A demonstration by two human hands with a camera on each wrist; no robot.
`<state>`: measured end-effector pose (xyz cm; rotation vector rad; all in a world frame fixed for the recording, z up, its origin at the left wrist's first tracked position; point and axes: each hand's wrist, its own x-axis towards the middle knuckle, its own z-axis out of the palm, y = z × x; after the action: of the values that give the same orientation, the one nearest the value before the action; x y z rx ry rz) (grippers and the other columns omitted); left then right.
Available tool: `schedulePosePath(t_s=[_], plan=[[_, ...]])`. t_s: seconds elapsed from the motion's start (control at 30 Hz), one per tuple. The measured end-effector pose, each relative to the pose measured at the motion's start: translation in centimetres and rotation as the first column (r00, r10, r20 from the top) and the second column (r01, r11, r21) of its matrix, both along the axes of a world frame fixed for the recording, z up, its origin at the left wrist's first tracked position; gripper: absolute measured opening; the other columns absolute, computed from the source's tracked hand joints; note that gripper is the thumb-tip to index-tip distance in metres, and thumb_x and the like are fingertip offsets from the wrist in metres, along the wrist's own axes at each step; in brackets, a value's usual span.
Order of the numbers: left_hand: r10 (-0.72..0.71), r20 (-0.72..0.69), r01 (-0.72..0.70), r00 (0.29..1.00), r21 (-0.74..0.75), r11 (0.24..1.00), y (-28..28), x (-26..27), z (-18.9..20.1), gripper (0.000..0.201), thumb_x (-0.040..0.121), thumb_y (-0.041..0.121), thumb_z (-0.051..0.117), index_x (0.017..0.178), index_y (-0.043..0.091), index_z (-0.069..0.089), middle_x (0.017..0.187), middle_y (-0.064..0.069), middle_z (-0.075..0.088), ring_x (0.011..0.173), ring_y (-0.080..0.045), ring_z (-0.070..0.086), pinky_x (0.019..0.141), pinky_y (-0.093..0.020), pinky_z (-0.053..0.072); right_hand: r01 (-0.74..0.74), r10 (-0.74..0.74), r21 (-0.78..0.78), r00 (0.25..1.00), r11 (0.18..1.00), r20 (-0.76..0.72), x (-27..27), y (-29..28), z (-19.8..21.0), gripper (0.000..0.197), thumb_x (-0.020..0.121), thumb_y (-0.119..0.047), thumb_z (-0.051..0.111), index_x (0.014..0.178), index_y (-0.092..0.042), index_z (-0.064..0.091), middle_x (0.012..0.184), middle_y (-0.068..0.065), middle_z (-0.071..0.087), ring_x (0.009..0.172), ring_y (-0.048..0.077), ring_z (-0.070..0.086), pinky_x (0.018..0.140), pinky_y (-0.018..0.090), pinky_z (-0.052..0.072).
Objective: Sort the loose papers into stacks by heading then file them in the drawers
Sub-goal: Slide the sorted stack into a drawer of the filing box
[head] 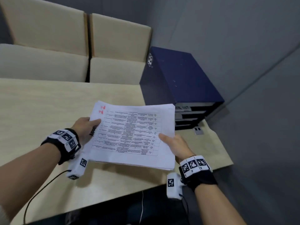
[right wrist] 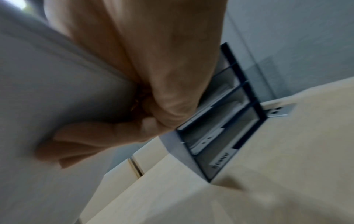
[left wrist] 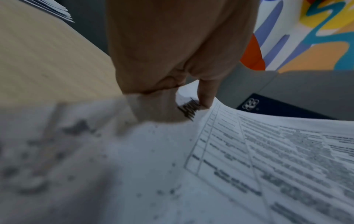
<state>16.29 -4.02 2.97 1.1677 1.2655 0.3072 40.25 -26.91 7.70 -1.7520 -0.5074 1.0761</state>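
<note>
Paper stack [head: 134, 135] held in the air just above the desk [head: 48, 101], one hand on each short side. Left hand [head: 84, 127] clamped on the left edge: thumb on the top sheet, fingers [left wrist: 205, 94] curled round it, heading text partly under the thumb. Right hand [head: 175, 146] clamped on the right edge, thumb on top, fingers [right wrist: 80, 141] curled flat against the underside. Top sheet is a printed table with red marks near the far-left corner; print too blurred to read

Blue drawer unit [head: 183, 82] stands beyond the right-hand fingertips at the desk's far right, its labelled drawers [right wrist: 220, 136] facing the person; labels not legible. A second pile of sheets [left wrist: 51, 9] lies on the desk, well away behind the left hand. Beige chairs [head: 81, 46] sit past the desk

Handling, judged: many thin sheets, so moderately weighty yet floppy; middle sags and the edge near the left thumb already curves up. Smooth sheets slip on each other, so the pile can fan out or shed pages if tilted. Best taken on two opposite edges, thumbs above and fingers spread below, kept level. Stage looks like carrying a sorted stack toward a drawer, none visibly pulled out
</note>
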Motion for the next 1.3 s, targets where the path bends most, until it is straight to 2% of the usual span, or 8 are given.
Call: schedulePosePath(t_s=[0.07, 0.23, 0.37, 0.47, 0.6, 0.77, 1.0, 1.3], plan=[[-0.086, -0.167, 0.097, 0.982, 0.058, 0.994, -2.3, 1.5, -0.8, 0.045, 0.096, 0.043, 0.059, 0.096, -0.001, 0.066, 0.098, -0.017, 0.07, 0.079, -0.029, 0.065, 0.076, -0.037, 0.052, 0.036, -0.036, 0.016, 0.999, 0.999, -0.027, 1.9, -3.3, -0.1, 0.012, 0.096, -0.008, 0.06, 0.103, -0.008, 0.069, 0.092, 0.001, 0.077, 0.085, 0.015, 0.074, 0.069, 0.025, 0.058], [-0.146, -0.236, 0.142, 0.961, -0.032, 0.989, -8.5, 4.8, -3.6, 0.065, 0.098, 0.058, 0.04, 0.098, -0.001, 0.067, 0.105, -0.021, 0.068, 0.096, -0.037, 0.066, 0.091, -0.041, 0.053, 0.201, -0.194, 0.06, 0.976, 0.978, -0.1, 7.4, -11.4, -0.1, 0.023, 0.095, -0.004, 0.057, 0.116, 0.0, 0.065, 0.119, 0.019, 0.069, 0.11, 0.033, 0.067, 0.09, 0.042, 0.057], [-0.158, -0.161, 0.121, 0.974, -0.218, 0.968, -13.0, 6.2, -5.2, 0.047, 0.101, 0.04, 0.048, 0.089, -0.004, 0.062, 0.084, -0.024, 0.073, 0.062, -0.03, 0.066, 0.056, -0.027, 0.054, 0.296, -0.283, 0.061, 0.946, 0.953, -0.159, 11.7, -17.3, 1.2, 0.029, 0.086, -0.011, 0.063, 0.114, 0.0, 0.065, 0.115, 0.018, 0.071, 0.102, 0.031, 0.07, 0.086, 0.041, 0.059], [-0.24, -0.119, 0.204, 0.963, -0.254, 0.945, -16.0, 7.3, -5.8, 0.025, 0.101, 0.017, 0.053, 0.086, -0.003, 0.055, 0.072, -0.022, 0.063, 0.056, -0.027, 0.054, 0.041, -0.021, 0.047, 0.283, -0.288, -0.058, 0.949, 0.957, -0.128, 14.3, -21.0, 0.5, 0.035, 0.088, -0.012, 0.065, 0.119, 0.004, 0.064, 0.117, 0.019, 0.07, 0.106, 0.034, 0.068, 0.094, 0.045, 0.054], [-0.296, -0.079, 0.269, 0.952, -0.251, 0.93, -18.7, 8.5, -7.4, 0.03, 0.101, 0.011, 0.052, 0.073, 0.002, 0.048, 0.064, -0.019, 0.056, 0.044, -0.022, 0.049, 0.043, -0.023, 0.045, 0.338, -0.35, -0.125, 0.931, 0.933, -0.1, 14.3, -23.3, -2.4, 0.029, 0.093, -0.005, 0.062, 0.117, 0.009, 0.065, 0.093, 0.01, 0.076, 0.078, 0.021, 0.074, 0.062, 0.027, 0.059], [-0.363, -0.061, 0.34, 0.93, -0.237, 0.91, -20.2, 7.8, -10.0, 0.039, 0.099, 0.005, 0.053, 0.061, 0.0, 0.051, 0.047, -0.008, 0.049, 0.037, -0.017, 0.045, 0.037, -0.016, 0.034, 0.498, -0.5, -0.061, 0.843, 0.865, -0.197, 12.9, -23.0, -5.0, 0.031, 0.093, -0.006, 0.061, 0.121, 0.009, 0.062, 0.107, 0.017, 0.073, 0.09, 0.029, 0.073, 0.061, 0.03, 0.06], [-0.358, -0.145, 0.332, 0.922, -0.179, 0.926, -19.9, 6.1, -10.2, 0.036, 0.099, 0.011, 0.055, 0.065, 0.002, 0.054, 0.058, -0.013, 0.057, 0.034, -0.015, 0.046, 0.036, -0.013, 0.031, 0.708, -0.648, 0.112, 0.69, 0.697, -0.324, 13.7, -19.2, -5.2, 0.036, 0.096, -0.003, 0.056, 0.132, 0.002, 0.055, 0.124, 0.016, 0.065, 0.096, 0.025, 0.067, 0.063, 0.03, 0.06], [-0.248, -0.166, 0.231, 0.955, -0.115, 0.966, -19.6, 3.0, -8.8, 0.024, 0.098, 0.007, 0.055, 0.077, -0.003, 0.057, 0.065, -0.016, 0.064, 0.042, -0.019, 0.056, 0.039, -0.017, 0.043, 0.743, -0.713, 0.083, 0.663, 0.665, -0.228, 11.7, -12.0, -8.4, 0.032, 0.104, -0.032, 0.049, 0.116, -0.005, 0.059, 0.102, 0.008, 0.069, 0.088, 0.022, 0.068, 0.082, 0.034, 0.056]])
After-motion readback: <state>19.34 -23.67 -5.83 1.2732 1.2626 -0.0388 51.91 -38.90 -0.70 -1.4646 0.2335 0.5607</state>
